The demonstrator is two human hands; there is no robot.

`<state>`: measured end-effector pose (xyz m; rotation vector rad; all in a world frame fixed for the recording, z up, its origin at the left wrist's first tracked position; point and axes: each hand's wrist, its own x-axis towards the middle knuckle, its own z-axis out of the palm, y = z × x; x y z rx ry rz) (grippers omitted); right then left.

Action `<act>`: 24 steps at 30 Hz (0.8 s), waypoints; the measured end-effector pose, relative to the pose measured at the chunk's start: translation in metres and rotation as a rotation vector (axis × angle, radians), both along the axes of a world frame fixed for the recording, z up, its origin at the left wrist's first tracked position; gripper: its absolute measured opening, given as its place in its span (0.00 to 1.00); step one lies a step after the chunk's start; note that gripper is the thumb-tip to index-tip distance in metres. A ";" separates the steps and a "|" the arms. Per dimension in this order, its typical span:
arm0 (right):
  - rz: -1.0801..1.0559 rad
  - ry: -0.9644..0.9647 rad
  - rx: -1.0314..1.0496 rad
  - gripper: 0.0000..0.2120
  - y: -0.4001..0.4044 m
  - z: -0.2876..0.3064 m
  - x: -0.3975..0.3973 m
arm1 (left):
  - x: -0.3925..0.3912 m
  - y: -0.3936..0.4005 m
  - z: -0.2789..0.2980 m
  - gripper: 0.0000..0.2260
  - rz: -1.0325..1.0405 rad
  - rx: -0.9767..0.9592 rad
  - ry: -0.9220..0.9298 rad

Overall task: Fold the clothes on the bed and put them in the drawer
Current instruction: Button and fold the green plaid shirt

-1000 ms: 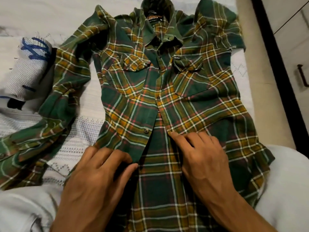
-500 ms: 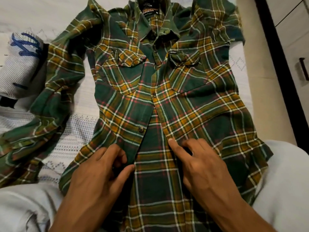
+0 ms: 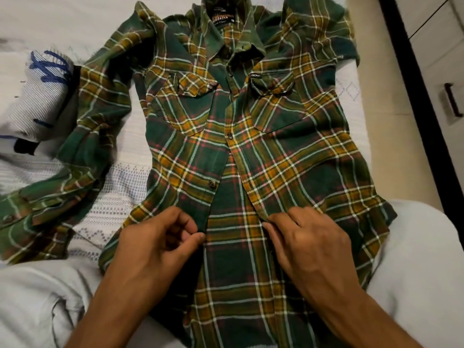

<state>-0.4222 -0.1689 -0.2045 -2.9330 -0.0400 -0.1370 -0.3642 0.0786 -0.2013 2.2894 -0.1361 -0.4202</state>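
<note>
one plaid shirt (image 3: 251,151) on the bed (image 3: 120,187); two hands, left hand (image 3: 160,244) and right hand (image 3: 308,242), fingers pinching its front edges.

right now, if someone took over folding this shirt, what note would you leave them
Left hand: pinches the left front edge of the plaid shirt.
Right hand: fingers curled on the right front edge, opposite.
Shirt lies face up on the bed, collar far, lower front open, one sleeve sprawled left beside a white striped garment.
Done: shirt spread out.
Left: close the front, fold it, put it in the drawer.
</note>
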 end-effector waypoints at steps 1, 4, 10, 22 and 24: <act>0.024 -0.003 0.000 0.05 0.001 -0.001 0.000 | 0.000 -0.002 0.001 0.10 0.014 -0.044 0.017; 0.095 0.045 -0.012 0.12 0.002 -0.002 0.000 | -0.002 -0.014 0.005 0.08 0.031 -0.166 0.062; 0.053 0.163 0.045 0.28 0.000 0.006 -0.002 | 0.000 -0.036 0.003 0.06 -0.013 -0.208 0.124; 0.084 0.174 0.102 0.19 0.009 0.016 0.007 | 0.014 -0.019 -0.004 0.07 -0.060 -0.181 0.327; 0.074 0.181 0.121 0.20 0.010 0.017 0.008 | 0.016 -0.017 -0.003 0.07 -0.045 -0.235 0.389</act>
